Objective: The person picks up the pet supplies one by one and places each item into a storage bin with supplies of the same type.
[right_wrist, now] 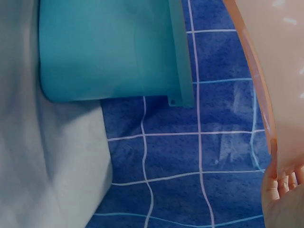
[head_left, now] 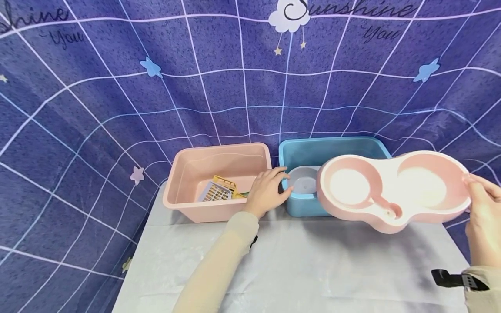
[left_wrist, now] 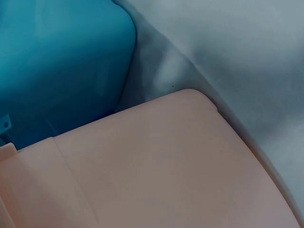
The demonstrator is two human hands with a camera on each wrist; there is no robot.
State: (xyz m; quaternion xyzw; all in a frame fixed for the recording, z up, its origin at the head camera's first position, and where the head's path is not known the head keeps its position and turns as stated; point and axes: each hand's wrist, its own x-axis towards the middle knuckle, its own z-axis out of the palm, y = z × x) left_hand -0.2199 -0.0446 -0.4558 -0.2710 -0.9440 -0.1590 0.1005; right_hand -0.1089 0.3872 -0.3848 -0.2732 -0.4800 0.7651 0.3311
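Observation:
A pink double pet bowl (head_left: 385, 187) is held up at its right end by my right hand (head_left: 483, 204), the thumb over the rim. It hangs tilted in front of the blue bin (head_left: 301, 206). In the right wrist view, the fingers (right_wrist: 285, 183) lie against the bowl's pale underside (right_wrist: 285, 95). My left hand (head_left: 268, 191) is at the blue bin's left rim, thumb and fingers apart. Just right of its fingertips, a grey bowl (head_left: 304, 180) sits inside the blue bin, partly hidden by the pink one.
Left of the blue bin stands a pink bin (head_left: 215, 211). Inside it lie a grey slotted litter scoop (head_left: 216, 191) and a yellow one (head_left: 225, 181). Both bins rest on a pale-covered table (head_left: 305, 269). A blue gridded cloth (head_left: 219, 95) hangs behind.

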